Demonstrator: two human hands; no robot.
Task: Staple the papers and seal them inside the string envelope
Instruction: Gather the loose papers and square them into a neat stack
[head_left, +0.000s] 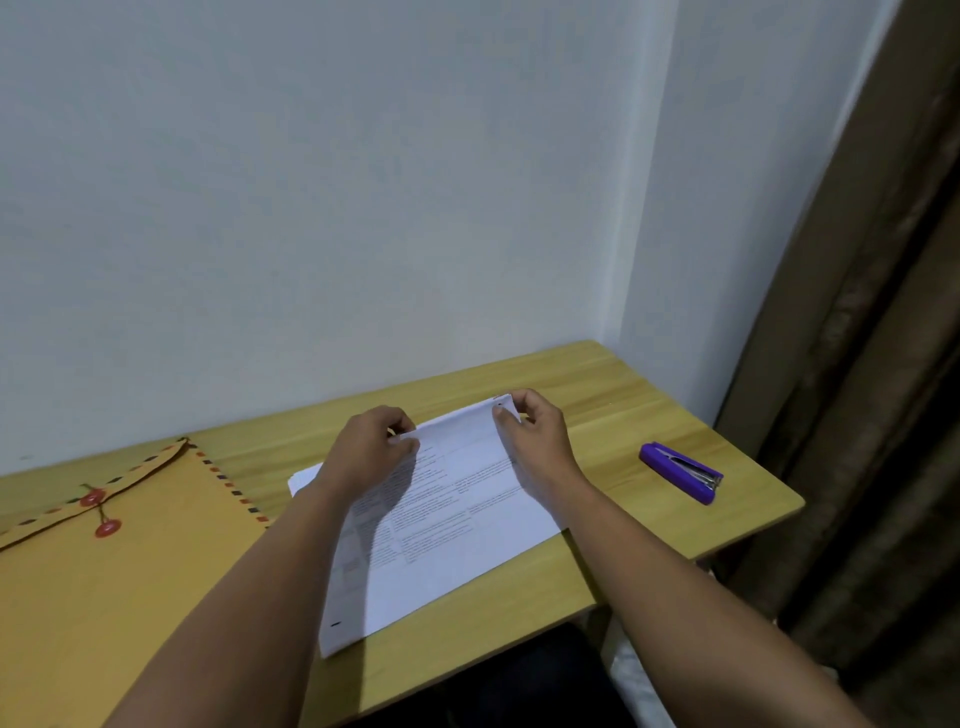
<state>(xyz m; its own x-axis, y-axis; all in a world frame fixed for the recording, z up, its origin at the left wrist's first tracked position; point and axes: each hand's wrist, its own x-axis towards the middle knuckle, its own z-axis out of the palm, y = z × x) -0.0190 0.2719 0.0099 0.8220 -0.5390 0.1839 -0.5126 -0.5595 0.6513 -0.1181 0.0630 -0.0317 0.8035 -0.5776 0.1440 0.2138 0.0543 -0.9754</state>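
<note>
On the light wooden table (623, 384) the large brown paper string envelope (130, 540), its flap tied between two red round buttons, lies at the left, and the stack of white printed papers (452, 525) lies in the middle in front of you. Your left hand (366, 447) pinches the far left corner of the papers between thumb and curled fingers, and your right hand (537, 434) pinches the far right corner in the same way, so this far edge is a little lifted. The small purple stapler (681, 472) rests on the table at the right, well apart from your hands.
</note>
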